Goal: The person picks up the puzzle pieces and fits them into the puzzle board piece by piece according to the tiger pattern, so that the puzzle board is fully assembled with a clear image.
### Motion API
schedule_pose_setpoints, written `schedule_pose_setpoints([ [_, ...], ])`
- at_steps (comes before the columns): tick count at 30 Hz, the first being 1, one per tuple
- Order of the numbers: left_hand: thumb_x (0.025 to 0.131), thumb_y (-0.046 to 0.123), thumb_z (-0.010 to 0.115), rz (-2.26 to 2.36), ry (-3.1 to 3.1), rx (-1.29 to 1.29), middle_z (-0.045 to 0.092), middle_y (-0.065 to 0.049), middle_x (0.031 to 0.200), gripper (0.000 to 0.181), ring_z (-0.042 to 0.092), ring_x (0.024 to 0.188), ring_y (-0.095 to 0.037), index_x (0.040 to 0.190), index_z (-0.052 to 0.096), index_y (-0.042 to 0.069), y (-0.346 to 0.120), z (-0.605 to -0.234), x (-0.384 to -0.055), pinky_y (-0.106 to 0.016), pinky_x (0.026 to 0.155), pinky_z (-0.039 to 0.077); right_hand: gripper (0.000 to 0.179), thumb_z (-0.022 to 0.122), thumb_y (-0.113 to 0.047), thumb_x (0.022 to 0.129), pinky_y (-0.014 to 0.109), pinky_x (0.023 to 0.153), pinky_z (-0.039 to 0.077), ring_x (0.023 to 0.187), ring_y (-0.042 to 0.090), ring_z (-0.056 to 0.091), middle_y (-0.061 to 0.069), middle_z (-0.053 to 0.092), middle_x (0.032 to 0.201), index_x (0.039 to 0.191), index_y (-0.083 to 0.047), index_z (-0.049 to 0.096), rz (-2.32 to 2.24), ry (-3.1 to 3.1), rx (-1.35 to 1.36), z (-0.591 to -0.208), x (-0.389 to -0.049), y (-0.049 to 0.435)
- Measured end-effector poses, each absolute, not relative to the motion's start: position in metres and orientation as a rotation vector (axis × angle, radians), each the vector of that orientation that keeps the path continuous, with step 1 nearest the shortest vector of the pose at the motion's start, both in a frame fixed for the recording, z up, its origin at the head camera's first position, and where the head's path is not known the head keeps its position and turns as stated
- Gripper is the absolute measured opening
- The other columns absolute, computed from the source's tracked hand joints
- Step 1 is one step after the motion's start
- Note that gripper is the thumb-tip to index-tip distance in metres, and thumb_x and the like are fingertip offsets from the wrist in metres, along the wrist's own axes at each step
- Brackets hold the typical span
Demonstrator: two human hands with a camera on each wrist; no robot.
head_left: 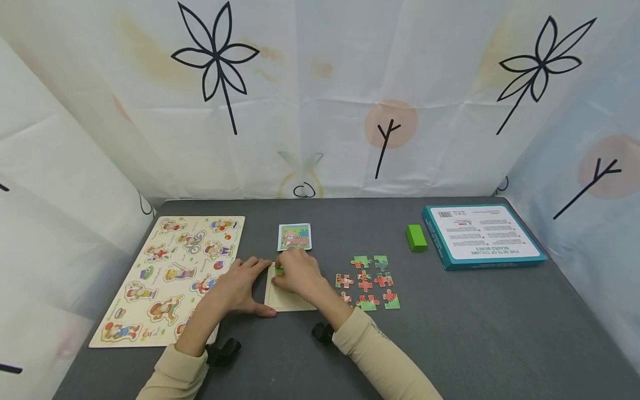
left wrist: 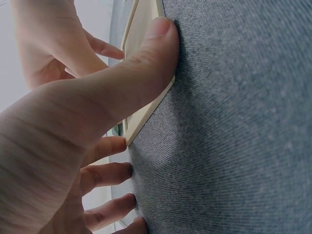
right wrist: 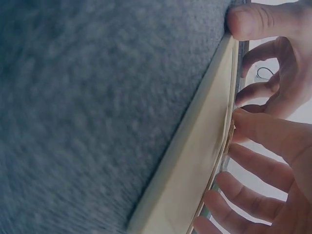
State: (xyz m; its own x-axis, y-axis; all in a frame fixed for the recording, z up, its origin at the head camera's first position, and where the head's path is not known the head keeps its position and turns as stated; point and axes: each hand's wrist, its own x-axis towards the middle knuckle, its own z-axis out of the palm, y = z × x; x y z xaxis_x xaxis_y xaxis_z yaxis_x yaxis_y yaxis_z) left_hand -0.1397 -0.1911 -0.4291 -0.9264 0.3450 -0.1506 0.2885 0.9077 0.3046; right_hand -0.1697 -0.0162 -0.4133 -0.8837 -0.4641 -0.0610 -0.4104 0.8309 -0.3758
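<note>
A shallow pale wooden puzzle tray (head_left: 290, 303) lies flat in the middle of the table. My left hand (head_left: 239, 290) is spread along its left side, thumb at the near corner and index finger at the far one. From above, my right hand (head_left: 299, 272) pinches a jigsaw piece (head_left: 279, 271) against the tray's far left part; a bit of green shows beside the fingers, which hide most of it. In the right wrist view, the thumb and fingertips (right wrist: 239, 119) are right at the tray's surface. Loose jigsaw pieces (head_left: 365, 285) lie right of the tray.
Behind the tray lies a small picture card (head_left: 295, 236). A large wooden board with figure pieces (head_left: 165, 275) covers the left side, partly under my left forearm. Toward the back right are a green block (head_left: 416, 238) and a teal-edged box (head_left: 487, 233).
</note>
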Motion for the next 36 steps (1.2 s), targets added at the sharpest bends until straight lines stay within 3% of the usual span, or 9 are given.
schedule_pose_setpoints([
  [10, 0.059, 0.065, 0.091, 0.413, 2.875, 0.473, 0.056, -0.016, 0.145, 0.113, 0.054, 0.122, -0.042, 0.149, 0.051, 0.009, -0.191, -0.429, -0.14, -0.06, 0.09, 0.054, 0.031, 0.079, -0.029, 0.09, 0.042, 0.076, 0.06, 0.107, 0.026, 0.07, 0.006, 0.072, 0.121, 0.118, -0.017, 0.078, -0.513, 2.867, -0.603, -0.41, -0.168, -0.006],
  [19, 0.06, 0.065, 0.091, 0.415, 2.878, 0.483, 0.057, -0.016, 0.143, 0.112, 0.054, 0.119, -0.04, 0.148, 0.052, 0.01, -0.191, -0.429, -0.138, -0.06, 0.089, 0.054, 0.022, 0.081, -0.026, 0.088, 0.039, 0.071, 0.058, 0.1, 0.022, 0.07, 0.004, 0.074, 0.111, 0.108, -0.017, 0.081, -0.509, 2.891, -0.643, -0.416, -0.167, -0.006],
  [36, 0.059, 0.066, 0.091, 0.41, 2.882, 0.492, 0.056, -0.017, 0.146, 0.113, 0.055, 0.122, -0.042, 0.149, 0.051, 0.011, -0.192, -0.43, -0.138, -0.061, 0.087, 0.054, 0.026, 0.081, -0.029, 0.089, 0.04, 0.072, 0.06, 0.103, 0.023, 0.073, 0.001, 0.076, 0.116, 0.113, -0.017, 0.08, -0.514, 2.932, -0.647, -0.42, -0.17, -0.01],
])
